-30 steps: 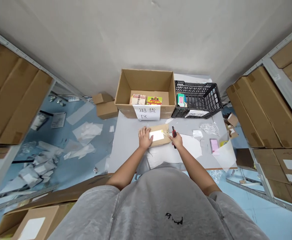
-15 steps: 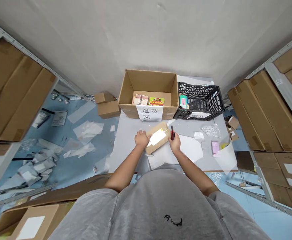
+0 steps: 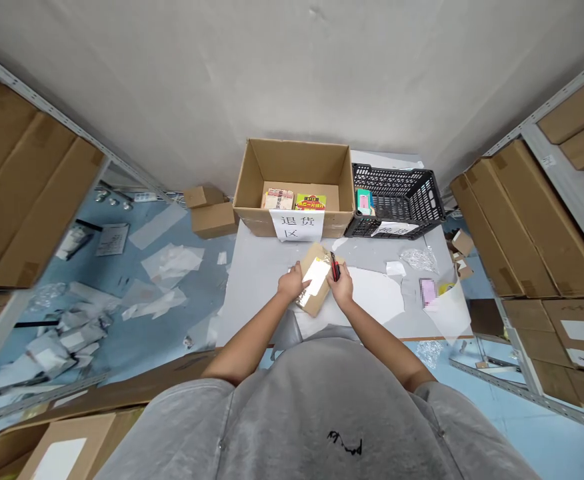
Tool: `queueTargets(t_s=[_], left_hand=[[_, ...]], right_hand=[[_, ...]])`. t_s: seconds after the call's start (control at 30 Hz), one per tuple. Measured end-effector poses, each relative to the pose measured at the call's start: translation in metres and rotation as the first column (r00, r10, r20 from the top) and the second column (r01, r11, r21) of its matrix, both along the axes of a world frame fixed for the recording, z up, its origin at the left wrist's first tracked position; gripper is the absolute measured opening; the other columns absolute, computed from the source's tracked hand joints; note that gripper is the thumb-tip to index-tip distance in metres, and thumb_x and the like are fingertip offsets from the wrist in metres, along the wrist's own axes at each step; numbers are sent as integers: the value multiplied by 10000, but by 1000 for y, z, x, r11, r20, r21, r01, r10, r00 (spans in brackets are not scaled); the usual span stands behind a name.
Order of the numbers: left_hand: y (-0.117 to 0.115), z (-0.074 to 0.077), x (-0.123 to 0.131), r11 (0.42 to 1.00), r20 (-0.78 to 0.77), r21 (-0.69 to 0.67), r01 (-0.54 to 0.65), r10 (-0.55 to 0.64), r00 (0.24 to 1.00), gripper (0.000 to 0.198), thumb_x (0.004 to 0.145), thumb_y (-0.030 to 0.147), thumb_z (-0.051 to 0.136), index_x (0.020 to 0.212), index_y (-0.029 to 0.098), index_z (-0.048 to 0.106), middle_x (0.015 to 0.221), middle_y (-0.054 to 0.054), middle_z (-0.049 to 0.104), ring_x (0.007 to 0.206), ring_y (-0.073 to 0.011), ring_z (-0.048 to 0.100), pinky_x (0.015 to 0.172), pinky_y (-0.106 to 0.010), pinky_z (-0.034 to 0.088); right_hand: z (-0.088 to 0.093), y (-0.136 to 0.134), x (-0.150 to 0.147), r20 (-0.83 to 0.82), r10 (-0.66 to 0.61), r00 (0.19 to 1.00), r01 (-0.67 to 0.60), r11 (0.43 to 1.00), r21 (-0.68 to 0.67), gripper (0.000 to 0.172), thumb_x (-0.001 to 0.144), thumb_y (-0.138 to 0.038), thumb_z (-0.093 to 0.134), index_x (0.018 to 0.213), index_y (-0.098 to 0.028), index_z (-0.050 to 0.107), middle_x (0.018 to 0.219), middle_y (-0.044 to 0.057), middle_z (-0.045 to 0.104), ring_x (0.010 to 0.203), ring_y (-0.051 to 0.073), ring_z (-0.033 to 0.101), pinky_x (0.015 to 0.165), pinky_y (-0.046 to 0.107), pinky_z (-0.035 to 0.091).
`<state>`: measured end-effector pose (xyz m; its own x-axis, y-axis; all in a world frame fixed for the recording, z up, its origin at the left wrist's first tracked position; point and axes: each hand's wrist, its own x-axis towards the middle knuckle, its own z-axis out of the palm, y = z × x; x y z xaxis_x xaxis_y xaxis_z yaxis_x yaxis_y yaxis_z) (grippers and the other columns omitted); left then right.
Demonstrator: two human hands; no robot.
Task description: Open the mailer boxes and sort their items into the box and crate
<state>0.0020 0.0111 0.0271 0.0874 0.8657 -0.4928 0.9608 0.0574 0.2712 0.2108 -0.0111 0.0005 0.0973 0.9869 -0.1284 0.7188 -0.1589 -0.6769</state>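
Note:
A kraft-paper parcel [image 3: 313,280] with a white label and shiny tape lies turned at a slant on the table, held between my hands. My left hand [image 3: 291,283] grips its lower left side. My right hand [image 3: 342,290] holds a red and black box cutter [image 3: 335,267] upright against the parcel's right edge. The cutter's blade is hidden or too small to make out. Beneath the parcel is a grey-white table [image 3: 257,280], partly covered by a white sheet [image 3: 375,293].
An open cardboard box [image 3: 292,167] with a paper sign holds several printed packs. To its right stands a black plastic crate [image 3: 397,187]. Loose plastic wrap [image 3: 419,260] and a pixelated pink item [image 3: 427,292] lie on the table. Shelves of cartons [image 3: 532,220] flank both sides.
The parcel has rotated from nearly level to a steep slant, and its label now faces more upward. My hands have closed in on it, with the cutter moved left against its edge.

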Motion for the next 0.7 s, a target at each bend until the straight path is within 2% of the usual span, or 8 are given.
queueTargets(t_s=[0.1,0.2,0.27,0.37,0.47,0.53,0.6,0.7], left_hand=[[-23,-2,8,977,13,-14,-211,211,977,868,1047,642,548,1678,95,312,1427,-266,681,1190,-362,747,897,-396,560],[-38,-6,14,936,40,-20,-353,353,935,1062,1029,693,546,1744,42,108,1354,-291,718,1148,-379,764,881,-412,563],[-34,-10,14,928,57,11,-372,371,927,1163,999,698,595,1759,30,22,1388,-314,696,1213,-404,737,932,-440,564],[-7,-18,8,940,155,134,-314,293,943,1175,928,608,736,1757,36,131,1608,-335,526,1466,-437,568,1133,-481,501],[29,-27,-1,940,384,191,-281,192,903,1031,926,456,763,1737,89,241,1749,-262,381,1605,-360,422,1252,-420,420],[48,-33,-8,936,492,184,-299,176,853,920,930,388,750,1707,156,317,1742,-200,419,1588,-316,451,1249,-399,429],[58,-38,-16,939,530,171,-300,169,831,813,919,374,753,1639,214,410,1671,-149,517,1504,-304,537,1209,-414,469],[54,-43,-30,928,481,188,-321,198,854,666,887,405,786,1476,235,526,1509,-118,632,1384,-312,599,1149,-428,507]], right_hand=[[11,21,0,-49,83,995,-83,997,4,622,900,-259,748,1508,-265,619,1620,84,624,1464,306,618,1179,404,532],[24,40,5,-48,216,975,-217,976,-32,653,852,-229,806,1483,-282,645,1576,62,666,1390,311,669,1147,395,543],[31,43,11,-16,210,978,-210,976,-61,622,829,-237,837,1427,-277,673,1485,70,726,1295,313,713,1079,383,564],[32,22,22,16,52,999,-50,993,-106,508,843,-333,839,1322,-261,687,1202,54,811,1032,272,765,898,343,584],[25,-19,29,-13,-96,995,92,978,-190,455,821,-437,855,1204,-264,679,1020,8,798,834,218,742,752,297,556],[17,-48,30,-44,-153,987,137,958,-251,475,773,-452,899,1149,-266,675,995,1,794,820,210,744,712,281,547],[10,-68,30,-77,-217,973,181,927,-330,497,745,-475,922,1121,-261,677,952,3,784,783,212,745,656,280,550],[4,-72,27,-126,-315,941,236,873,-426,506,740,-497,923,1109,-250,682,894,3,770,718,215,741,569,282,551]])
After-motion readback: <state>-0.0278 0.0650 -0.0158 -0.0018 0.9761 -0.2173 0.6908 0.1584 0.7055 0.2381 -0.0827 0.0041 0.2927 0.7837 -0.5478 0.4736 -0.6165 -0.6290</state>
